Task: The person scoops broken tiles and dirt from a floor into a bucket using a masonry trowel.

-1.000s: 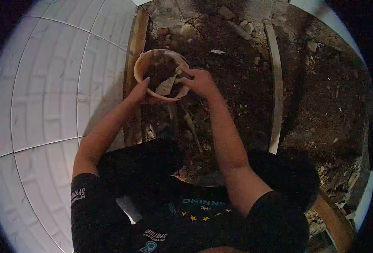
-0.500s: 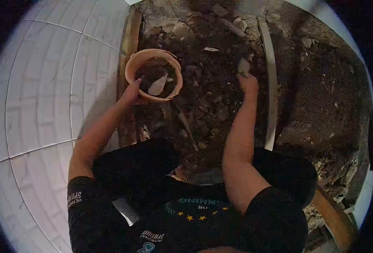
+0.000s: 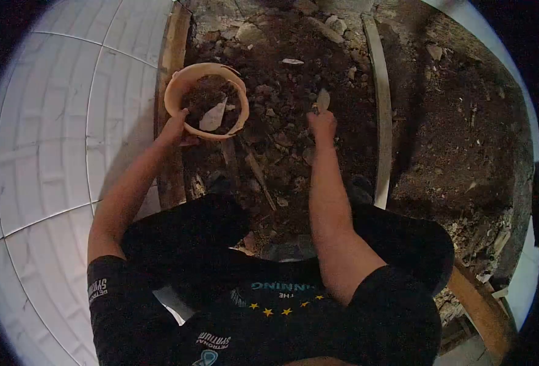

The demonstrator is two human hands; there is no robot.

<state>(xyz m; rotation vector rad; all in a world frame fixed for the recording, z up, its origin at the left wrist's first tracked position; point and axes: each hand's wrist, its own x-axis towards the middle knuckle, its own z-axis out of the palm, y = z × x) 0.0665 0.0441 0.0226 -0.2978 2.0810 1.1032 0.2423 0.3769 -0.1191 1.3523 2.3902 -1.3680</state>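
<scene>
My left hand (image 3: 178, 129) grips the near-left rim of a round, orange-beige tub (image 3: 176, 97) with a chipped edge. Dark soil and a pale, pointed fragment (image 3: 213, 116) lie inside the tub. My right hand (image 3: 322, 125) is closed round a small trowel-like tool, its pale blade (image 3: 323, 99) pointing away from me over the dark soil and rubble (image 3: 288, 122). The handle is mostly hidden in my fist. The tub is to the left of the tool, apart from it.
White marbled tiles (image 3: 44, 122) cover the left side. A wooden beam (image 3: 173, 55) runs beside them, and a pale batten (image 3: 380, 97) crosses the soil on the right. Stones (image 3: 336, 25) lie at the far end. A loose wood strip (image 3: 258, 174) lies between my arms.
My right hand has moved left with the tool, nearer to the tub. The whole view has shifted slightly, while my left hand keeps its hold on the rim.
</scene>
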